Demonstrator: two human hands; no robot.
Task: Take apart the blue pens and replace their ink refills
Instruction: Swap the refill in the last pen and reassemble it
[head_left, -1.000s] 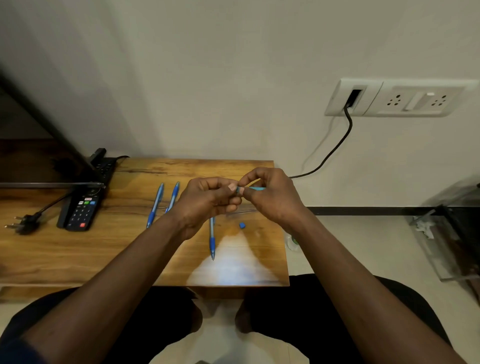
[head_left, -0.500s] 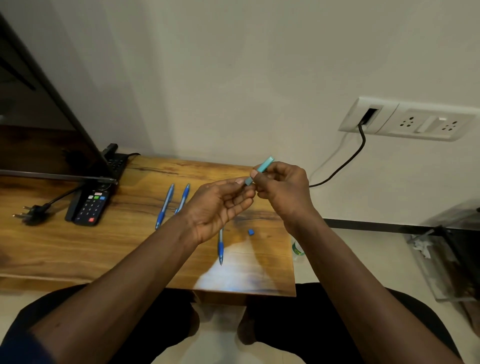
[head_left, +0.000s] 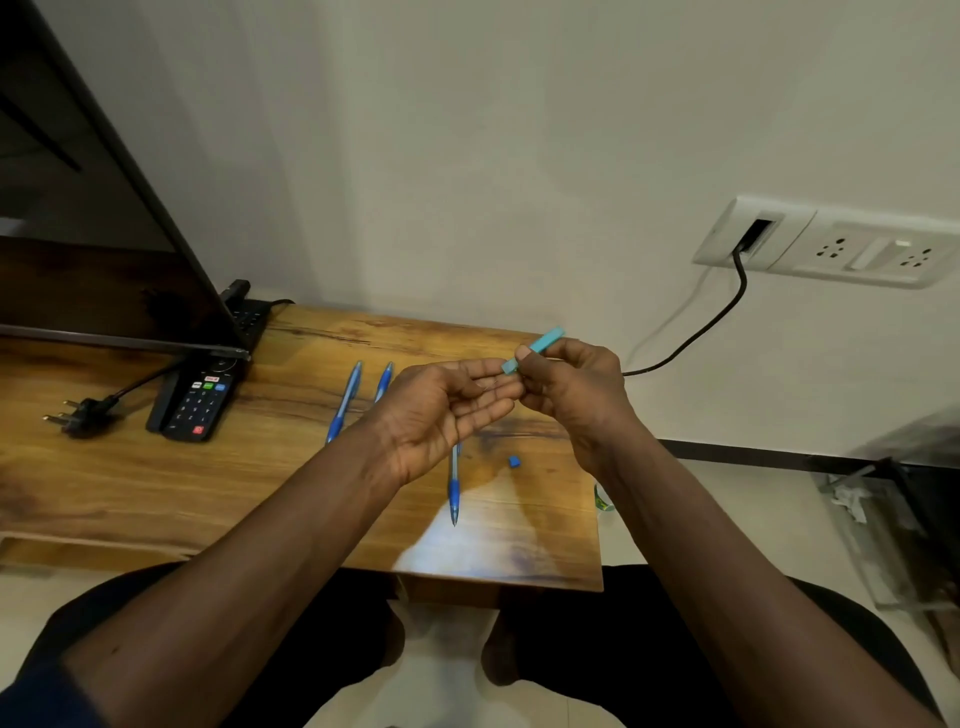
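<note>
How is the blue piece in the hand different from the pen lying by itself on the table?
The piece is pale turquoise; the pen is darker blue. The piece is pinched in the right hand, tilted up in the air; the pen lies flat on the table. The piece looks shorter and blunt-ended; the pen has a pointed tip. Both are blue.

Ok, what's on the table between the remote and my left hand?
A blue pen and a second blue pen lie side by side on the table between the remote and the left hand, seen in the head view.
</note>
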